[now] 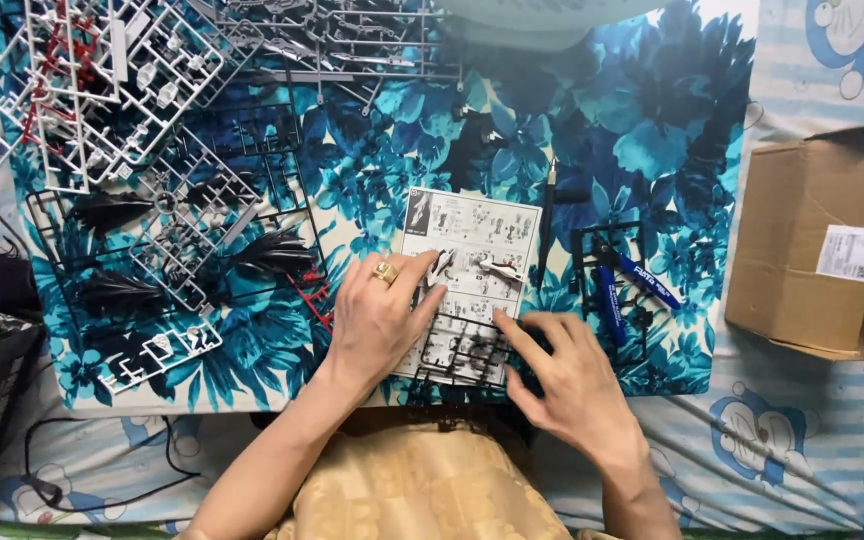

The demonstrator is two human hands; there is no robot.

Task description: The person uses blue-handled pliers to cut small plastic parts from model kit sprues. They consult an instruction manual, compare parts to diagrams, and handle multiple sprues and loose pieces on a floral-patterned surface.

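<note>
My left hand [380, 318], with a gold ring, lies flat on the left part of a printed instruction sheet [472, 240], its fingertips by a small white model part [441, 265]. My right hand [564, 378] rests with fingers spread on a black parts frame [460, 352] lying over the sheet's lower half. A second small white and red part [503, 268] sits on the sheet just above my right fingertips. Neither hand grips anything.
Several white, grey and black parts frames [122, 90] cover the left and top of the blue floral cloth [642, 130]. Blue-handled nippers [632, 280] lie right of the sheet. A cardboard box [817, 245] stands at right. Black cables [62, 470] run at lower left.
</note>
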